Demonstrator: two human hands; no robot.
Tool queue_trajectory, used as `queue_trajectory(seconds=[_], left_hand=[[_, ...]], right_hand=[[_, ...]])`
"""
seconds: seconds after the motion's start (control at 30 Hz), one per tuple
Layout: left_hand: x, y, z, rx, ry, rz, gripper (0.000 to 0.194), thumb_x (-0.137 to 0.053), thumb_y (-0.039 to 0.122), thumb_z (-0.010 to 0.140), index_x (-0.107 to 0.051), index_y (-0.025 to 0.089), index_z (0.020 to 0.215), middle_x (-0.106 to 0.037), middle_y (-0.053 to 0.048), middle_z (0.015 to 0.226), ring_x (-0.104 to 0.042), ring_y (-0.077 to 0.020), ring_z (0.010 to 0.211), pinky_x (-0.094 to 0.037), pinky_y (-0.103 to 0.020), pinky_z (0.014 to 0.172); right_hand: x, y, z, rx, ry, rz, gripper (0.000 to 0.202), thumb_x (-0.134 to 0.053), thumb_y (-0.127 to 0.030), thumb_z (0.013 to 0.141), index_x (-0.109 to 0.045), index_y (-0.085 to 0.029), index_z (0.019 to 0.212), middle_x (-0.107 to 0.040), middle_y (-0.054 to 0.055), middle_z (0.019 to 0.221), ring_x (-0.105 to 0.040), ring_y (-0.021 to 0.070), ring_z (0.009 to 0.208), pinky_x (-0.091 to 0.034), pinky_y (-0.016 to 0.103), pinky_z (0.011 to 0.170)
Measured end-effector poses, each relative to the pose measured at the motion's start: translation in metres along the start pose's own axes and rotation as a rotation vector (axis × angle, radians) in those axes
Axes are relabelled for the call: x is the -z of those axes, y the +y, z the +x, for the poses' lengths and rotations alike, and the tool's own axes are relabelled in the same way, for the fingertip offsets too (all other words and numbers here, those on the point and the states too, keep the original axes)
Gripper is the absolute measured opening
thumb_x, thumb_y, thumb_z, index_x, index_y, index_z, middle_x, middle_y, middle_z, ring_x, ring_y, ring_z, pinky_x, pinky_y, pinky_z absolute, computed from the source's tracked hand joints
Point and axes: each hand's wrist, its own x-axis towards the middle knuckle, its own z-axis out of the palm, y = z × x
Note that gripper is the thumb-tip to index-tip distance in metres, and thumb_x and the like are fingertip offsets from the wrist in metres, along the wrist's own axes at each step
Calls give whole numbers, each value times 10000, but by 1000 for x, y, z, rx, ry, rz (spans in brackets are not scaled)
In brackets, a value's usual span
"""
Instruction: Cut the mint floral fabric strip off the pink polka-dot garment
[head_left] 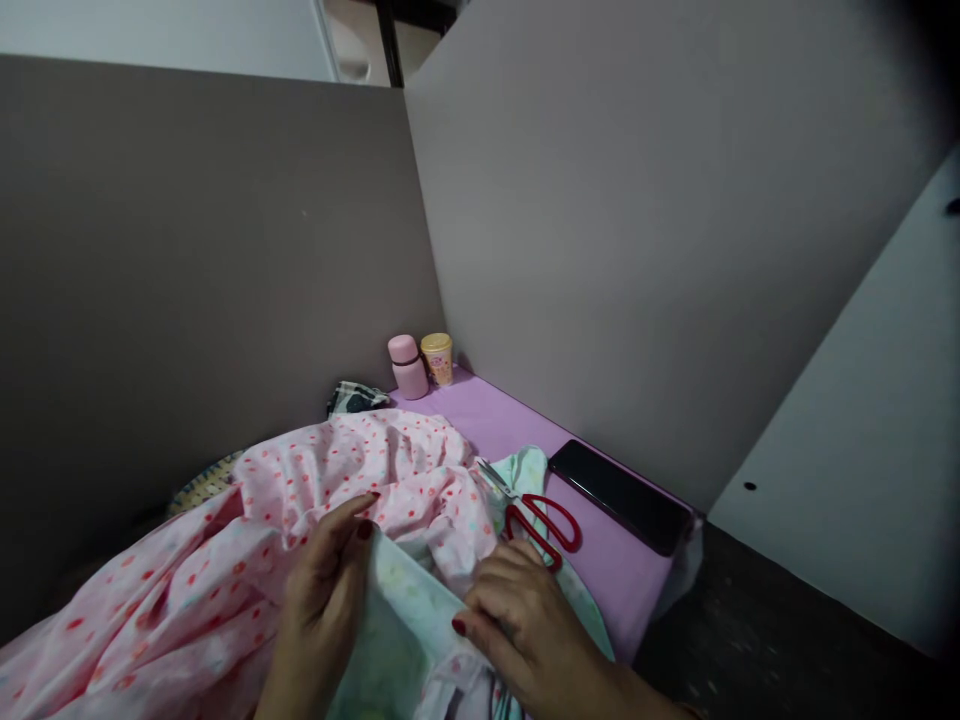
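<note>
Mint-green thin cloth [409, 585], straight-edged, pinched in left fingers [351, 570] and right fingers [487, 638], beside crumpled red-dotted pink fabric [337, 462]

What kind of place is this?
Probably a work desk in a cubicle: grey panels meet in a corner behind a purple tabletop, with pink cloth and scissors on it.

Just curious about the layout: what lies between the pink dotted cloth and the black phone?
Red-handled scissors, pale green cloth and some purple tabletop, in the head view.
</note>
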Motion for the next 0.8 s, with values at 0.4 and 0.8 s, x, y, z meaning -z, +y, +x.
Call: queue_trajectory(seconds=[0.4,0.8], left_hand=[[-4,-2,5,246,-168,-116,379,-564,434,787,-534,225,1101,-538,18,740,-431,-91,598,-348,-179,500],[-1,-10,8,241,-85,-94,329,-583,420,777,-566,228,1044,-550,26,740,-445,-83,620,-353,-163,529]], right_hand=[[10,-2,10,-151,-57,143,210,-661,-364,756,-600,-176,826,-590,10,799,-528,169,807,-350,301,762],[4,11,23,-218,-271,406,345,-527,-253,825,-394,-164,520,-312,-70,506,-311,67,489,-213,222,476]])
